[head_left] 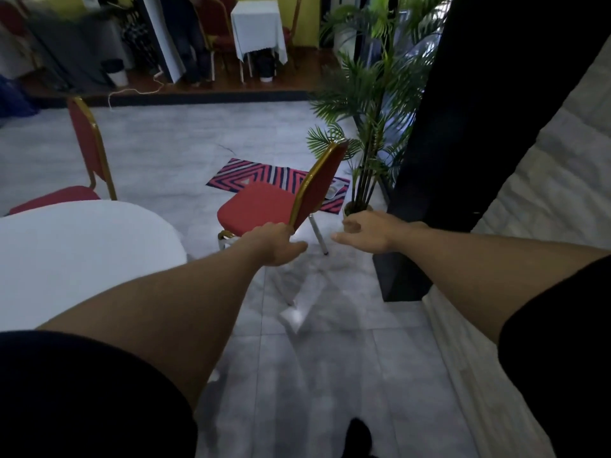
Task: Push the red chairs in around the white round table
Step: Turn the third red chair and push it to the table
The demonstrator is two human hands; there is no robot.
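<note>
The white round table (76, 252) fills the left side. A red chair with a gold frame (261, 206) stands apart from the table's right edge, its backrest toward me and tilted right. My left hand (274, 241) reaches to the lower edge of that backrest, fingers hidden behind it, so its hold is unclear. My right hand (363, 231) hovers open just right of the chair, touching nothing. A second red chair (87, 150) stands at the table's far side, its seat partly under the tabletop.
A potted palm (367, 104) and a dark pillar (439, 143) stand close on the right. A striped mat (264, 176) lies on the grey tiled floor beyond the chair. A raised wooden platform with a cloth-covered small table (258, 28) is at the back.
</note>
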